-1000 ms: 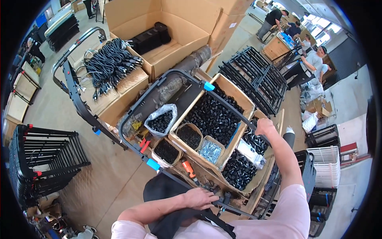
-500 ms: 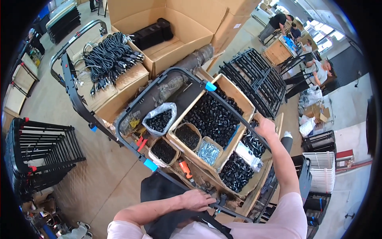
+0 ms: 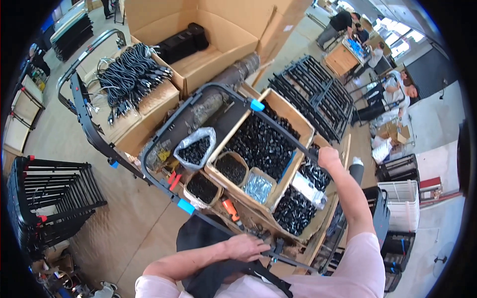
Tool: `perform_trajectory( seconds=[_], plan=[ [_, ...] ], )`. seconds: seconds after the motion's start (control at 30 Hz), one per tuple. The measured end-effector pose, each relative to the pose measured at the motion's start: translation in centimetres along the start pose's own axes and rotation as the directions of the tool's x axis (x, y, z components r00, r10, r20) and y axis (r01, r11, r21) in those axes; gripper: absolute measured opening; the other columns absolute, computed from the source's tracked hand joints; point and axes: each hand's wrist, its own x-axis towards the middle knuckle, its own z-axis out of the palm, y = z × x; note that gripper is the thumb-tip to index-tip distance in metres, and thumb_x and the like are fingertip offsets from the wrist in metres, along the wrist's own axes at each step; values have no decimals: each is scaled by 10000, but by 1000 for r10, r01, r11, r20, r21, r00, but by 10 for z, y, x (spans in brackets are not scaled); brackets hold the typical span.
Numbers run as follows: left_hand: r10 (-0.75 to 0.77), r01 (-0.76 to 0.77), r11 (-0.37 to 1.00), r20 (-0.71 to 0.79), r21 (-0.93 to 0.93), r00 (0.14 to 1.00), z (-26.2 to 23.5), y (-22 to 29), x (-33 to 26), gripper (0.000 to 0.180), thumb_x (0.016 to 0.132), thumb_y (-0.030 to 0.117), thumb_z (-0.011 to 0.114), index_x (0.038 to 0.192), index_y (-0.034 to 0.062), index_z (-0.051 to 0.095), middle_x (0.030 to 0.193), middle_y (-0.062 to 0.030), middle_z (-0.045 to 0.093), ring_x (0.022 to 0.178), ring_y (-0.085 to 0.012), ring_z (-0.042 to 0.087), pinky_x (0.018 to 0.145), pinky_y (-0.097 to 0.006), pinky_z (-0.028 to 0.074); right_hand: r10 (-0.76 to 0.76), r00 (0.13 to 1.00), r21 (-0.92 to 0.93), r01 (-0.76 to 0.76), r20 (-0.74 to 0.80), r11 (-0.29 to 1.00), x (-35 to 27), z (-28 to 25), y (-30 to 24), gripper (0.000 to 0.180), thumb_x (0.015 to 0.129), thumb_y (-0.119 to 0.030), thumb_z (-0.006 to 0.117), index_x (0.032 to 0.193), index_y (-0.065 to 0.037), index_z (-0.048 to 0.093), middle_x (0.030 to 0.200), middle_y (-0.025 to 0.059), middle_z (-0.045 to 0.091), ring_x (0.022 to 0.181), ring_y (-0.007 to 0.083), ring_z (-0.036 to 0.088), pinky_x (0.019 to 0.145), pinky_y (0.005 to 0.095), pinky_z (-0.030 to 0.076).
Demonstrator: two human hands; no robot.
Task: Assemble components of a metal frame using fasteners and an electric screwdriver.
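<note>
A black tubular metal frame [image 3: 164, 125] with blue clips lies tilted across the boxes of parts before me. My left hand [image 3: 247, 247] is closed over its near bar, fingers curled downward. My right hand [image 3: 328, 157] grips the bar on the frame's far right side. Through the frame I see a wooden box [image 3: 218, 170] of black plastic pieces [image 3: 261, 144]. Smaller tubs of dark screws [image 3: 231, 170] and silver screws [image 3: 257, 186] stand within and beside it. An orange-handled tool [image 3: 230, 208] lies near my left hand.
Bundled black cables [image 3: 131, 74] lie on a carton at the left, beside a large open cardboard box [image 3: 223, 35]. Stacked black frames stand at the left [image 3: 59, 193] and far right [image 3: 313, 94]. People [image 3: 392, 92] are at the upper right.
The boxes and frame sit slightly further left in the picture. My right hand has closed more fully around the bar; my left hand stays on the near bar. People at the upper right have shifted.
</note>
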Motion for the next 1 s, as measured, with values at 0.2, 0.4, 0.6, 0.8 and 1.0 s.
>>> perform_trajectory(
  seconds=[0.2, 0.4, 0.6, 0.8, 1.0],
  plan=[
    [38, -38, 999, -20, -3, 999, 1, -1, 4, 436, 1015, 340, 624, 1357, 78, 556, 1168, -159, 664, 1075, -387, 681, 916, -476, 568, 17, 992, 74, -8, -124, 997, 1, 3, 5, 286, 875, -162, 636, 1123, -52, 725, 1034, 192, 782, 1001, 351, 772, 861, 490, 612],
    [-25, 25, 999, 7, -35, 1000, -17, 9, 4, 442, 996, 315, 637, 1350, 73, 530, 1171, -192, 685, 1106, -395, 677, 923, -498, 552, 49, 988, 120, -32, -145, 992, 17, 2, 1, 342, 889, -212, 635, 1179, -34, 668, 1057, 217, 773, 1004, 375, 760, 878, 507, 601],
    [116, -112, 993, -108, 40, 987, -3, 12, 6, 412, 968, 229, 660, 1334, 79, 543, 1221, -169, 594, 1151, -377, 609, 973, -486, 510, 6, 972, 429, 98, -234, 898, 17, 36, 3, 474, 910, -249, 718, 1284, 5, 575, 1094, 262, 735, 1082, 444, 702, 952, 550, 551],
    [0, 16, 949, -49, 316, 999, 2, 36, 15, 354, 926, 278, 688, 1200, 62, 627, 1058, -123, 637, 1017, -312, 641, 876, -442, 513, 38, 944, 411, 106, -328, 906, 22, 52, -7, 489, 911, -268, 744, 1255, 43, 588, 1010, 258, 737, 999, 444, 715, 913, 533, 565],
    [-60, 99, 908, -107, 407, 992, 21, 38, 25, 492, 840, 209, 709, 1288, 68, 560, 1213, -155, 665, 1133, -340, 658, 921, -435, 522, -88, 853, 178, 206, -514, 962, -64, 48, -63, 528, 898, -311, 737, 1264, 53, 625, 909, 178, 711, 867, 347, 731, 775, 471, 598]
  ],
)
